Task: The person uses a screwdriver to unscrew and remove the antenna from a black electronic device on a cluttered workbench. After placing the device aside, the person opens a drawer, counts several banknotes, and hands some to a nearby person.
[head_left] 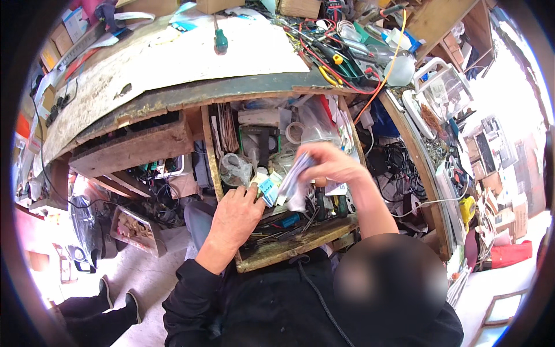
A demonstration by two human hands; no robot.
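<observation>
A wooden drawer [298, 248] stands pulled out in front of me, crowded with mixed small items. Over its middle, my right hand [332, 165] is closed on a bundle of papers [295, 176], which is smeared by motion. My left hand [236, 215] reaches across the left side, fingers bent, closed at the edge of a small blue-and-white packet [267, 189]. Beyond the hands lie a clear plastic bag [315, 121], a tape roll [295, 133] and another crumpled clear bag [236, 169]. Thin tools [277, 228] lie behind the drawer's front board.
Above the drawer is a worktop with a white sheet [231, 55] and a green-handled screwdriver [220, 43]. Tangled cables and tools [341, 58] crowd its right part. Someone's legs and shoes [118, 301] show at lower left, near a box [137, 231] on the floor.
</observation>
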